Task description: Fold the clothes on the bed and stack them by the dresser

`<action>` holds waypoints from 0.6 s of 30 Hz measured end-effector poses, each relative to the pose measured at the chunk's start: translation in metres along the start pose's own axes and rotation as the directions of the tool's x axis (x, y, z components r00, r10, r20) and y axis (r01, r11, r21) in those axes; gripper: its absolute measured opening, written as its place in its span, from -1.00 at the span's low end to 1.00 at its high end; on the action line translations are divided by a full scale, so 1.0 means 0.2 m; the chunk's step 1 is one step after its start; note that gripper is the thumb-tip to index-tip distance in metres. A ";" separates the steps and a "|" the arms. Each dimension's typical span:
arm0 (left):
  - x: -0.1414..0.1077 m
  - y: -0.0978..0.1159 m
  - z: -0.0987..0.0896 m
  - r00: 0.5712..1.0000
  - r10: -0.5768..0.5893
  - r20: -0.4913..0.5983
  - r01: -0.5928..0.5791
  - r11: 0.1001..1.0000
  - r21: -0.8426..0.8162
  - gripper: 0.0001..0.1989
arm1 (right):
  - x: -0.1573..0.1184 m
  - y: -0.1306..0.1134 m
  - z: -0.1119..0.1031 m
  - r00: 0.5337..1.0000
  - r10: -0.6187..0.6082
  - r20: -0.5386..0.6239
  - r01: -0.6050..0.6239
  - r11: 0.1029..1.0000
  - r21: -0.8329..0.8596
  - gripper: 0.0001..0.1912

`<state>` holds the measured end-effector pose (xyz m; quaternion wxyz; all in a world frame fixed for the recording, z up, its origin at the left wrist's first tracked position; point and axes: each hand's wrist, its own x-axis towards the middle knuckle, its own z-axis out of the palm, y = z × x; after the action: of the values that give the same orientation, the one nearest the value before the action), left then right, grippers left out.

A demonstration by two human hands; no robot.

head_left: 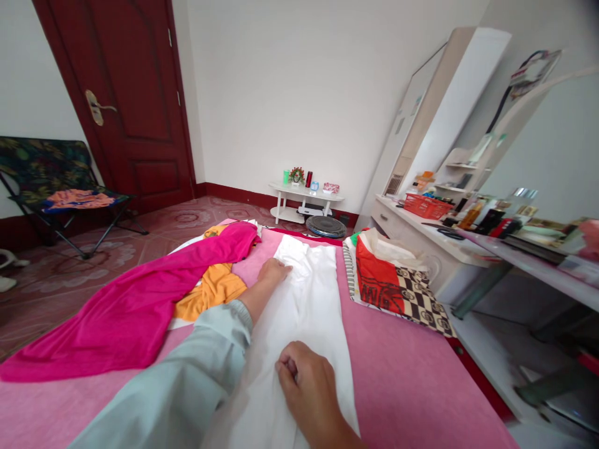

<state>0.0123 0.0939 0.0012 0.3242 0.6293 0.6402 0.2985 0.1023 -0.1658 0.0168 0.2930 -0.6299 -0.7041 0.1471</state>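
A long white garment (313, 305) lies lengthwise on the pink bedspread (397, 386). My left hand (274, 274) reaches to its far part, and the fingertips pinch the white cloth near its left edge. Nearer to me, my right hand (306, 377) is curled closed over the middle of the garment; whether cloth is inside its fingers is hidden. To the left are a magenta garment (126, 312) and an orange one (213, 290), partly overlapping. On the right sits a stack of folded clothes (393, 277), red and patterned on top.
A dressing table (421, 227) with bottles and a red basket (425, 206) runs along the right. A small white table (306, 192) stands by the far wall. At the left are a folding chair (47, 162) and a dark red door (135, 93).
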 end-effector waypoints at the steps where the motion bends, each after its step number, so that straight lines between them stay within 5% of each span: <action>1: 0.00 0.00 -0.01 1.000 -0.008 -0.022 0.009 1.000 0.011 -0.74 | 0.00 0.00 0.00 1.000 0.000 -0.001 0.000 1.000 0.007 -0.88; 9: -0.10 -0.03 -0.07 0.997 -0.016 -0.079 0.018 1.000 0.018 -0.90 | -0.01 0.00 0.00 1.000 0.018 -0.010 -0.018 1.000 0.024 -0.87; 18: 0.09 0.05 -0.07 0.996 -0.060 -0.067 0.046 0.980 -0.195 -0.45 | 0.00 -0.01 0.01 1.000 -0.017 -0.007 0.017 1.000 -0.017 -0.86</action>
<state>0.0068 0.1122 0.0167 0.3682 0.5662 0.6360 0.3732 0.1001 -0.1651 0.0158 0.2915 -0.6268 -0.7096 0.1364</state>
